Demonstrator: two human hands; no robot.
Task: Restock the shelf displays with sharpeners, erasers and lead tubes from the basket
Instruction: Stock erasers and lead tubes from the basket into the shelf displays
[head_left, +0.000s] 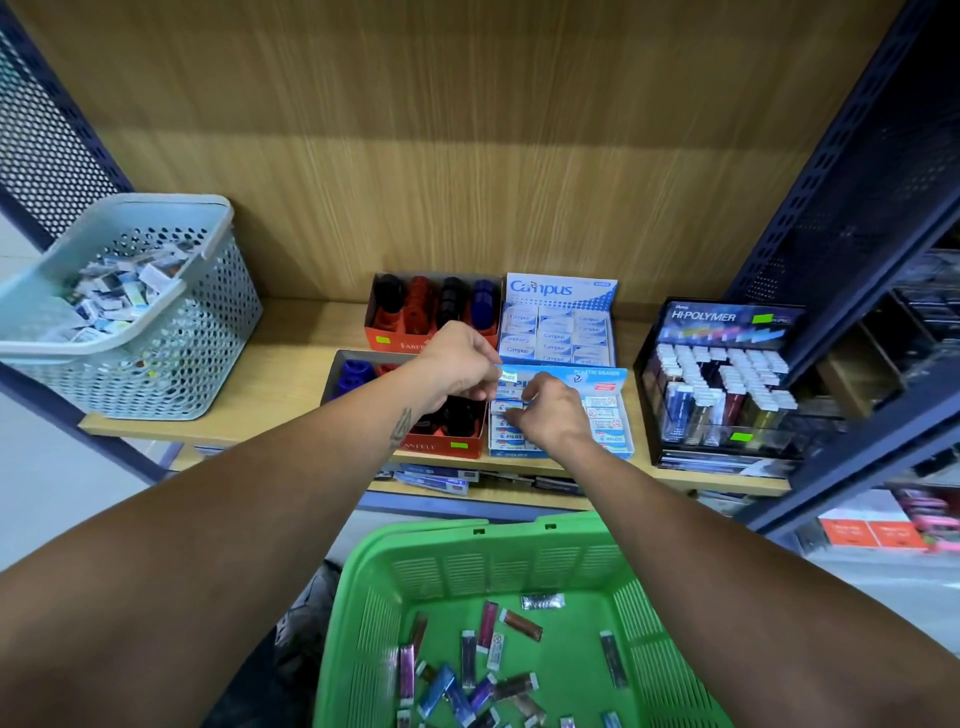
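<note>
Both my hands reach over the blue Pilot eraser display box (608, 410) at the front of the shelf. My left hand (460, 364) is curled at the box's back left corner, fingertips pinching at an eraser there. My right hand (550, 410) pinches a white eraser (506, 407) in the box's left column. Below me the green basket (467, 561) holds several lead tubes (519, 626). Two red sharpener boxes (447, 447) stand left of the erasers, partly hidden by my left hand.
A Campus eraser box (558, 322) stands behind the Pilot box. The black Hi-Polymer lead display (722, 384) is on the right. A grey perforated basket (171, 343) of small packets sits at the shelf's left end. Dark blue shelf uprights (852, 171) frame both sides.
</note>
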